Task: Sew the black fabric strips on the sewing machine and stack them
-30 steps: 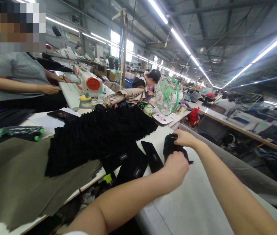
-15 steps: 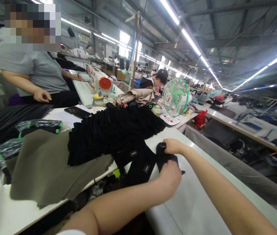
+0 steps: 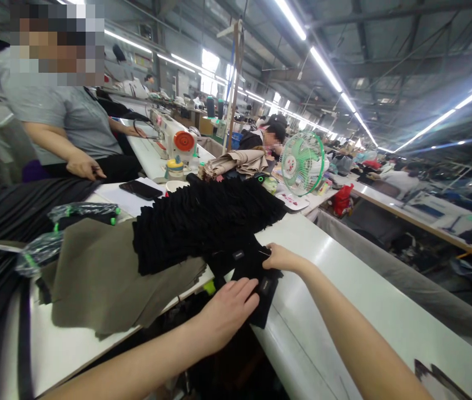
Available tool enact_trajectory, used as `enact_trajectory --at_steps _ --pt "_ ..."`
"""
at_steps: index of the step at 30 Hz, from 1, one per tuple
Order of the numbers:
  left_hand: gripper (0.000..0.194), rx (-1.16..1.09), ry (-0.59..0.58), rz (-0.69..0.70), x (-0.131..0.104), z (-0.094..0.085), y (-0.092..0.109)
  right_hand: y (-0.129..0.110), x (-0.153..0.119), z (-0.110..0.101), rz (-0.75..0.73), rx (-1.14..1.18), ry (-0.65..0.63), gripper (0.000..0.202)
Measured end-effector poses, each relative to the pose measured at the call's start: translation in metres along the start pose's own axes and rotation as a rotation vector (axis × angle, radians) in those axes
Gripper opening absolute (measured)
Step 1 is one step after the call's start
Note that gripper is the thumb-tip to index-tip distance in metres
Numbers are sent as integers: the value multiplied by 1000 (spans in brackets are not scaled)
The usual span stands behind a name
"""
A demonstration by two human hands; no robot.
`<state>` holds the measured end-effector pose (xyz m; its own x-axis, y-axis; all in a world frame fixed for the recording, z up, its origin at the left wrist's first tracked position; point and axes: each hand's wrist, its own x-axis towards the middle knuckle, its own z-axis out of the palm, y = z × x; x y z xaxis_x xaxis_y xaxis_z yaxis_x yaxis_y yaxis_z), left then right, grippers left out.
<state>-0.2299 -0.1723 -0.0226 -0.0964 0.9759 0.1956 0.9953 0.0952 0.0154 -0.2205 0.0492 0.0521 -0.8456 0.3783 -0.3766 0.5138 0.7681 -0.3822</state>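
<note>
A black fabric piece with a small dark label (image 3: 265, 285) lies over the front edge of the white table. My left hand (image 3: 229, 311) rests at its left side, fingers stretched out and touching the cloth. At the upper right edge of the same piece, my right hand (image 3: 281, 258) is closed, with thumb and fingers pinching the black cloth; the fingertips are partly hidden. Just behind is another black piece with a grey label (image 3: 239, 255), next to a long stack of black fabric pieces (image 3: 202, 222).
Olive fabric pieces (image 3: 98, 278) lie on the left table near a phone (image 3: 140, 189). A green fan (image 3: 302, 164) stands beyond the stack. A co-worker (image 3: 73, 122) sits by a sewing machine (image 3: 177, 136). Blurred dark items (image 3: 436, 378) sit at the lower right.
Both hands have moved left from a dark piece on the white table to the labelled black fabric. My left hand has opened out. That dark piece is gone from its former spot.
</note>
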Motion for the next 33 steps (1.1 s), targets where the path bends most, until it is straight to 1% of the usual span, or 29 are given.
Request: enact_trajectory --at_steps 1,2,4,6,8,10,11,13,15,16,18,20,22,24,26,28,30,31,32,33 --pt "70 20 28 21 -2 10 -3 -1 2 3 25 -12 -35 30" --pt "73 40 60 47 -3 19 -5 -1 3 4 44 -28 -65 30" --pt "67 70 130 102 -4 28 -11 2 -1 3 70 -54 -89 29" --pt "57 64 182 171 -6 26 -17 5 -9 1 91 -69 -67 28" --pt "46 17 204 231 -10 15 -25 8 -21 -2 102 -74 -25 26" --pt "35 -28 239 273 -14 -4 -35 9 -31 -5 103 -60 12 25" --pt "31 -37 274 292 -15 -15 -40 8 -35 -7 100 -45 27 24" --pt "30 -28 368 326 -17 -35 -54 3 -38 -10 88 -4 68 24" --pt "31 -14 434 326 -15 -48 -72 -5 -31 -11 79 40 124 26" --pt "31 -11 438 305 -13 -51 -81 -10 -24 -10 78 59 152 26" --pt "31 -14 368 229 -8 -48 -100 -20 -5 -6 88 84 184 28" --pt "34 -33 256 128 -3 -38 -115 -28 15 1 112 99 188 30" --pt "42 -77 172 44 0 -27 -121 -32 33 7 143 117 190 32" --pt "50 -125 131 -3 -1 -20 -120 -31 43 11 162 147 179 32" --pt "54 -163 120 -37 -5 -19 -112 -24 45 13 162 184 162 32" --pt "55 -215 96 -59 -11 -24 -103 -15 40 15 150 209 172 32" --pt "55 -296 49 -71 -13 -32 -96 -4 28 19 129 210 219 33" --pt "54 -341 48 -94 -11 -36 -93 1 22 23 117 203 250 33" --pt "53 -377 77 -136 -6 -40 -92 6 15 26 105 194 284 32" --pt "52 -402 133 -192 2 -43 -93 12 8 30 93 183 319 32"
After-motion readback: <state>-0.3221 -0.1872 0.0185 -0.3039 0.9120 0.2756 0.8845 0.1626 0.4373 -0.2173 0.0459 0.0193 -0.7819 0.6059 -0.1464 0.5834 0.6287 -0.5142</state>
